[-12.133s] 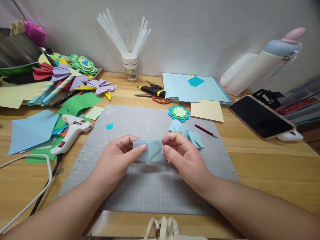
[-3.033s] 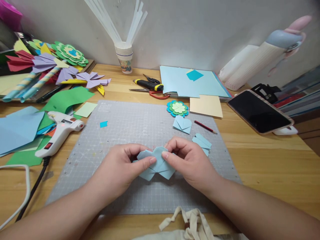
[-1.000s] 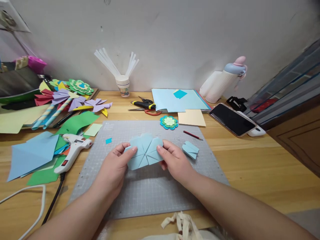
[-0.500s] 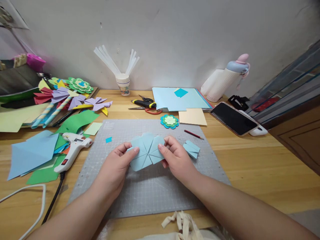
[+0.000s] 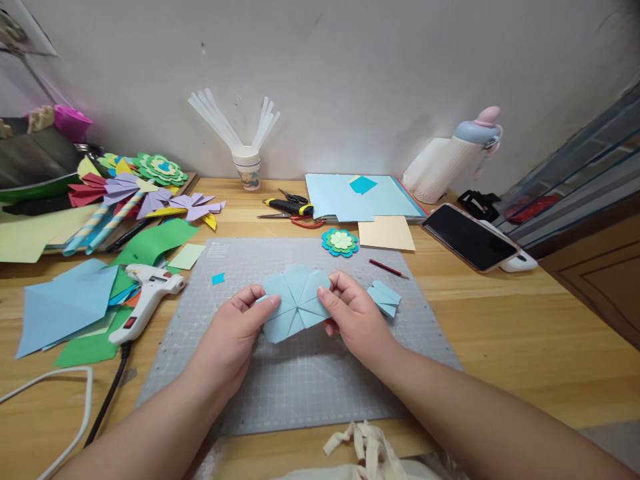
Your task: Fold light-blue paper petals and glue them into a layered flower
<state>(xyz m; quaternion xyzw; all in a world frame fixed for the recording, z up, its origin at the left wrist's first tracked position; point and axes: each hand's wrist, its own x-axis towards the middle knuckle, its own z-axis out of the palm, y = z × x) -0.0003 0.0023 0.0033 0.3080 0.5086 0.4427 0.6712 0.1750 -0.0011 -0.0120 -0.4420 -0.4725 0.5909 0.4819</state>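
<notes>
A light blue paper flower (image 5: 295, 303) with creases and slits running out from its centre is held above the grey cutting mat (image 5: 310, 393). My left hand (image 5: 235, 333) pinches its left edge, thumb on top. On the opposite edge, my right hand (image 5: 355, 317) grips it between thumb and fingers. Just right of that hand lies a folded light blue paper piece (image 5: 384, 298). Behind the held flower, a layered blue and green paper flower (image 5: 340, 243) rests at the mat's far edge. A red and black pencil (image 5: 389, 269) and a small blue scrap (image 5: 218, 279) are also on the mat.
A white glue gun (image 5: 147, 303) with its cord lies left beside paper sheets (image 5: 65, 307). Scissors (image 5: 295, 218) and a utility knife (image 5: 290, 206) sit behind the mat. A paper cup (image 5: 247, 170) holds glue sticks. At right are a phone (image 5: 470, 237) and a bottle (image 5: 457, 160).
Almost nothing differs. Both hands keep their hold on the light blue paper flower, and the whole view has shifted very slightly.
</notes>
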